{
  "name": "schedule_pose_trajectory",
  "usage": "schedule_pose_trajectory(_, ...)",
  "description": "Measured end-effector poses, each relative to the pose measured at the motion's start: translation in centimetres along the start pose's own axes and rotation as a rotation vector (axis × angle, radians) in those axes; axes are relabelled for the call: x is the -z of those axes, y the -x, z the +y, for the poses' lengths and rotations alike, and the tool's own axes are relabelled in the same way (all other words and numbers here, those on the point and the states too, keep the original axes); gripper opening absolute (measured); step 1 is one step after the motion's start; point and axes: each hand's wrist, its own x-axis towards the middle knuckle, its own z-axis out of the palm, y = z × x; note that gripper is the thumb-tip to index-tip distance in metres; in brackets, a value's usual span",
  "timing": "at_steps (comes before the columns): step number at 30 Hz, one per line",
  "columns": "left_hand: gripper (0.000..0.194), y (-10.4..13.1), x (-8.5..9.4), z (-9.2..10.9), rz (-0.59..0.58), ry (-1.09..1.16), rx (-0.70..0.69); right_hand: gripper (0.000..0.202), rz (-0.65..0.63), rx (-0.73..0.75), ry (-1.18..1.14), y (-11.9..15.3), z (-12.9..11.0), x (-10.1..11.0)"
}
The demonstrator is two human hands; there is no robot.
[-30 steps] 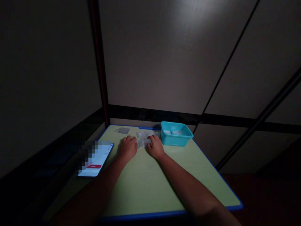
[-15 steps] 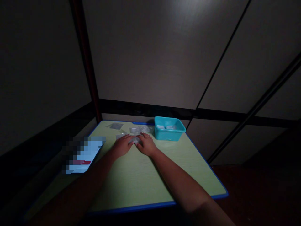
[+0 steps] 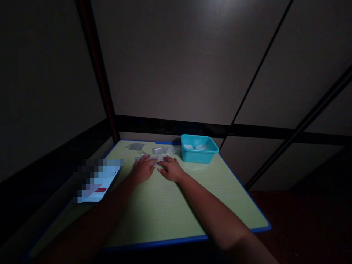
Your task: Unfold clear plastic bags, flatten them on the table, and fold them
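Observation:
My left hand (image 3: 143, 169) lies palm down on the table, its fingers apart and resting on a clear plastic bag (image 3: 158, 160). My right hand (image 3: 171, 169) is at the other side of the same bag, fingers stretched forward and touching it. Neither hand is closed around anything. Behind my fingertips lie more crumpled clear plastic bags (image 3: 165, 150). To the right of them stands a turquoise basket (image 3: 198, 157) with whitish pieces inside that I cannot make out.
The pale green table (image 3: 154, 212) has a blue edge. A lit tablet (image 3: 106, 179), partly blurred out, lies at its left side. A flat grey sheet or packet (image 3: 136, 146) is at the back left. Dark panelled walls (image 3: 170, 73) rise behind the table.
My left fingers have spread a little over the plastic bag. My right fingers have shifted slightly, and the view has tilted a little. The basket and tablet stay in place.

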Motion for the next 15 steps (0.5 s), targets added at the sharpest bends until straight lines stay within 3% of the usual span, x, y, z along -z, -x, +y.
schedule_pose_trajectory(8, 0.044, 0.30, 0.18, 0.29, -0.064, -0.019, -0.012, 0.045, -0.033, -0.009, 0.002, 0.13, -0.16, 0.26)
schedule_pose_trajectory(15, 0.044, 0.15, -0.33, -0.01, -0.050, -0.034, 0.002, 0.043, -0.021, -0.007, -0.035, 0.20, -0.40, 0.59)
